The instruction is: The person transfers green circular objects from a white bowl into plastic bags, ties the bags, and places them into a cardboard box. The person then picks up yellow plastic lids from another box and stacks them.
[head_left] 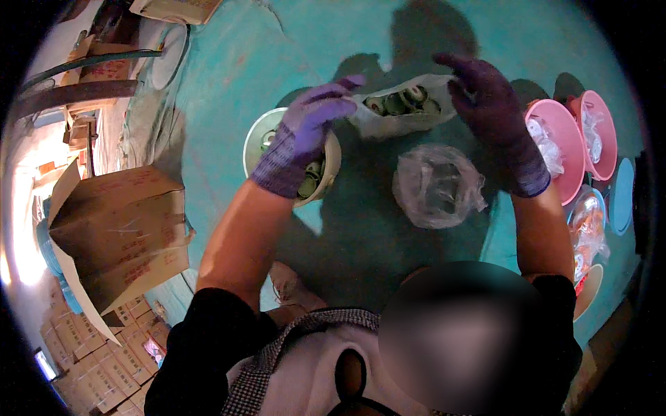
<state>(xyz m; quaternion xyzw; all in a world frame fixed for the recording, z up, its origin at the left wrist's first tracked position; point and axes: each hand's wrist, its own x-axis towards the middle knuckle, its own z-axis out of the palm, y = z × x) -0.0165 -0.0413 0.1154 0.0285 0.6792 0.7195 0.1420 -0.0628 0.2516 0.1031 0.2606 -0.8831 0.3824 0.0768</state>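
Note:
My left hand (313, 119), in a purple knit glove, reaches over a pale bucket (334, 159). Its fingers are stretched out and apart, with the tips close to the left edge of a clear plastic bag (388, 126). Inside that bag lie several small round green-and-white pieces (411, 102). Across from it my right hand (489, 111), in a darker-looking purple glove, is open. Its thumb comes near or against the bag's right edge, and its fingers are spread above. More green-and-white pieces (310, 182) sit in the bucket, partly hidden by my left wrist.
A crumpled clear bag (440, 187) lies between my arms on the green ground sheet (312, 41). At right stand pink buckets (565, 149) holding plastic bags, beside a blue lid (623, 196). An open cardboard box (121, 232) is at left, with stacked cartons (97, 353) below it.

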